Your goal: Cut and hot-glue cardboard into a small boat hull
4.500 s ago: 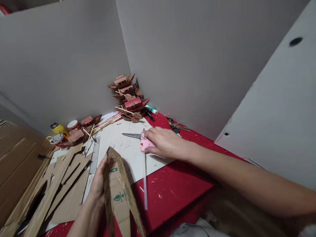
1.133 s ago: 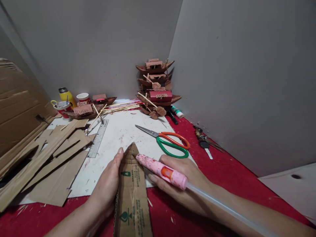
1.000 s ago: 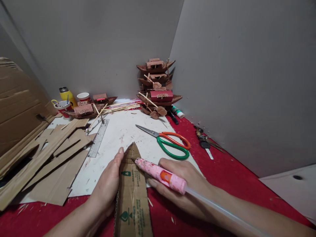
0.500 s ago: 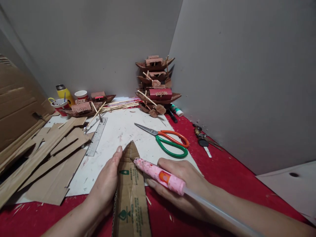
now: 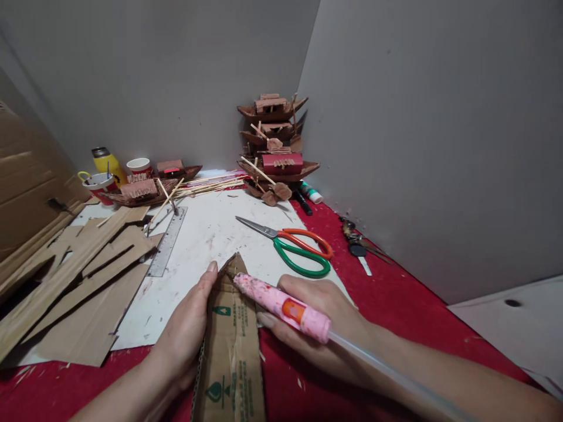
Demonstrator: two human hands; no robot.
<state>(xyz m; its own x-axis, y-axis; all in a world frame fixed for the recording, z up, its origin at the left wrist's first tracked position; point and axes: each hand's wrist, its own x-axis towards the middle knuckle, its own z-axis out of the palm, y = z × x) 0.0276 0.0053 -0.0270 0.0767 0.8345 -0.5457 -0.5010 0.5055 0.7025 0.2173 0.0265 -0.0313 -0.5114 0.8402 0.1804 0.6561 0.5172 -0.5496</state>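
My left hand (image 5: pixel 187 328) grips the left edge of a folded cardboard strip (image 5: pixel 226 351), its thumb up along the side near the pointed far end. Green print shows on the brown face. My right hand (image 5: pixel 325 328) is closed around a pink glue gun (image 5: pixel 281 308), and a long translucent glue stick (image 5: pixel 396 375) runs out of its back. The gun's nozzle is over the strip close to the point; whether it touches I cannot tell. Right-hand fingers reach under the gun to the strip's right edge. Orange and green handled scissors (image 5: pixel 299 249) lie just beyond.
Cardboard scraps (image 5: pixel 88 293) are piled at the left beside a metal ruler (image 5: pixel 167 243). Model boats (image 5: pixel 281 164) are stacked in the corner, and another boat (image 5: pixel 141 190) stands near cups and a yellow bottle (image 5: pixel 109 164). Keys (image 5: pixel 358 249) lie by the right wall.
The glue gun's nozzle has shifted slightly up and left along the strip toward its point. The whole view has shifted a little; both hands keep their holds.
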